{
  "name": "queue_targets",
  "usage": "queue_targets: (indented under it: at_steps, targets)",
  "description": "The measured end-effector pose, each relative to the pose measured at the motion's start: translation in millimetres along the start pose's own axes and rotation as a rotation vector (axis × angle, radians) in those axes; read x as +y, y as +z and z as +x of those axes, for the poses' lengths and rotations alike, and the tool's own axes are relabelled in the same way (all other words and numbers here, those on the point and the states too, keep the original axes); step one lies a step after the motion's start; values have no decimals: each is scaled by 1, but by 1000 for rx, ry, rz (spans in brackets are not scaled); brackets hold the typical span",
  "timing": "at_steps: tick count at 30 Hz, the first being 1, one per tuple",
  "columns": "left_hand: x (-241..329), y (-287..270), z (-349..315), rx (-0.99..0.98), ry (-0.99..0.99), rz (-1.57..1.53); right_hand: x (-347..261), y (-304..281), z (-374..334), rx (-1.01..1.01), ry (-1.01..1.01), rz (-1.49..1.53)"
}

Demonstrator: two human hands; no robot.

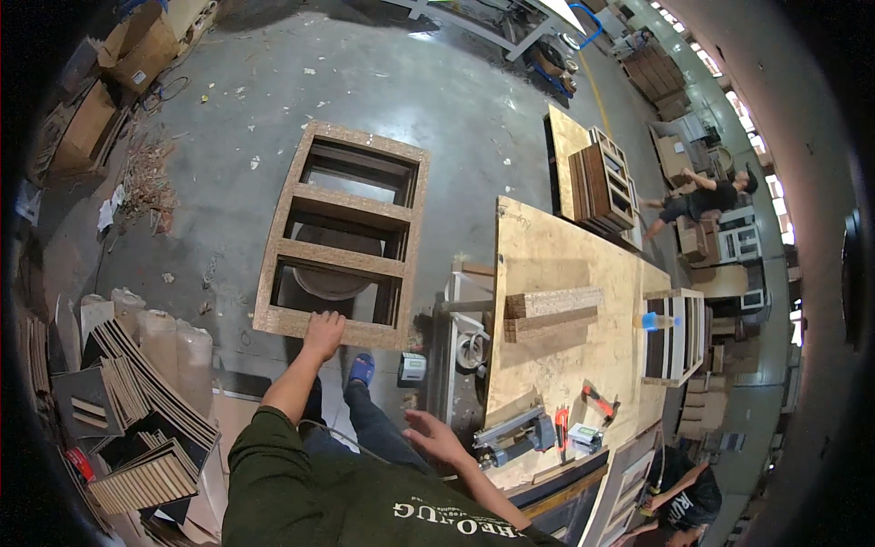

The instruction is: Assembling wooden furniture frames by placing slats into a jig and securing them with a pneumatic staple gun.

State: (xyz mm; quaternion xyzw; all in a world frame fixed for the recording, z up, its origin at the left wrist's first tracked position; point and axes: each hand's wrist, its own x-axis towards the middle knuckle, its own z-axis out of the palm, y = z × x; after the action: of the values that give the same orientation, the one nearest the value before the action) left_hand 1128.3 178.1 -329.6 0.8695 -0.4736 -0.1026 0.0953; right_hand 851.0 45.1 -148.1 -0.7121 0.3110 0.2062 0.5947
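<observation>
A stack of brown wood-grain frames (415, 255), each with three openings, stands in front of me above the floor. Through the openings a round, brownish surface (333, 281) shows beneath. My left hand (325, 335) grips the near rail of the top frame, its fingers over the edge. Beside my right thigh, my right hand (436, 439) hangs free with its fingers apart. The nearest things to it are a nail gun (519, 442) and two red-and-black hand tools (562, 428) on the plywood table (538, 246). Short particleboard strips (551, 314) lie stacked on that table.
Plastic-wrapped rolls (157, 342) and stacked dark panels (150, 410) crowd the left. Wood scraps (150, 187) litter the floor near cardboard boxes (137, 46). A small box (413, 367) lies by my foot. A bottle (658, 321) and more frames (606, 182) are rightward; two people (711, 196) work there.
</observation>
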Motion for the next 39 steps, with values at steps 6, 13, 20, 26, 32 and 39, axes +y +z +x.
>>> queue_targets:
  at_steps: [6, 13, 20, 26, 32, 39]
  targets:
    - [-10, -6, 26, -177, -69, 23, -2, -7, -5, 61, -5, 49]
    - [-15, -12, 25, -268, -35, -69, -3, -9, -18, 62, 35, -1]
    - [-32, -20, 12, -337, -64, -43, 8, -4, -34, 156, 58, 94]
    - [-6, -30, -16, -214, -113, 2, -13, 24, -33, 142, -17, -44]
    - [52, -24, -101, -35, -107, -324, -33, 61, -35, 234, -121, -289]
    - [63, 11, -252, -372, -291, -493, -2, 109, -63, 249, -220, -269]
